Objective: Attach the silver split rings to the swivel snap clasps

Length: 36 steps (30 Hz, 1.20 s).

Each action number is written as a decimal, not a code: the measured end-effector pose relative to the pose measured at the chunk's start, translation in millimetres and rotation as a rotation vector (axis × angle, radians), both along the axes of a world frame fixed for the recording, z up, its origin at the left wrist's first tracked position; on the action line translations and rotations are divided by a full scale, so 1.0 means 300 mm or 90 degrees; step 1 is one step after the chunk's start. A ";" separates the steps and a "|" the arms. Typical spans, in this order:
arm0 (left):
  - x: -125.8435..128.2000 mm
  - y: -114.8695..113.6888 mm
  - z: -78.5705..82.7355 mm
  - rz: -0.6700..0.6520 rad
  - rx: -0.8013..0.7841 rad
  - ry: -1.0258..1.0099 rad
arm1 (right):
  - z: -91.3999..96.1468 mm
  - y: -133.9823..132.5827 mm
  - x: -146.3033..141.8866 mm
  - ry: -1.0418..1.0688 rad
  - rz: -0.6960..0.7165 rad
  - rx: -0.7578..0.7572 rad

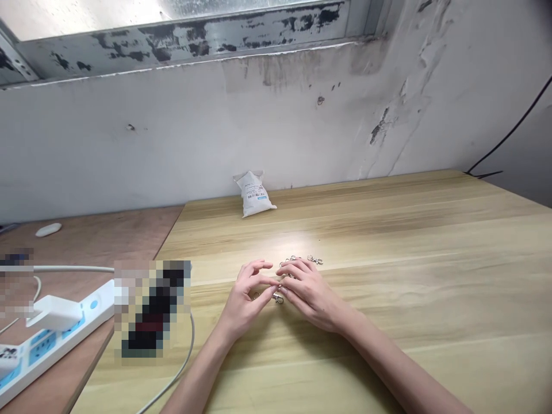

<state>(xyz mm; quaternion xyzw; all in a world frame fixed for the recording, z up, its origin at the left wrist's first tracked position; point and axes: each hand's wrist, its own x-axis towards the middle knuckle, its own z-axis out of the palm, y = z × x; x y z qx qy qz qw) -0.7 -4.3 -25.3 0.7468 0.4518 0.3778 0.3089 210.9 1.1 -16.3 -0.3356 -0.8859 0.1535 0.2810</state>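
Note:
My left hand (250, 292) and my right hand (311, 290) meet fingertip to fingertip over the table. Thumb and index finger of each are pinched on a small metal piece, mostly hidden by the fingers. Just below the fingertips shows a silver lobster clasp (278, 299); whether it is joined to the pinched piece I cannot tell. Beyond my right hand's fingers lies another lobster clasp (318, 261) with a ring. Several more small metal rings (293, 258) are partly covered by that hand.
A white plastic packet (255, 195) with a printed label stands near the wall. On the left are a blurred-out dark object (155, 310), a white cable (190, 345) and a white power strip (92, 305) with plugs. A white oval item (48, 230) lies on the brown table (103, 230).

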 end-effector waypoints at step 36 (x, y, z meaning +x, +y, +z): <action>0.031 -0.043 0.060 0.146 0.513 0.335 | -0.022 -0.005 -0.048 0.035 -0.097 0.078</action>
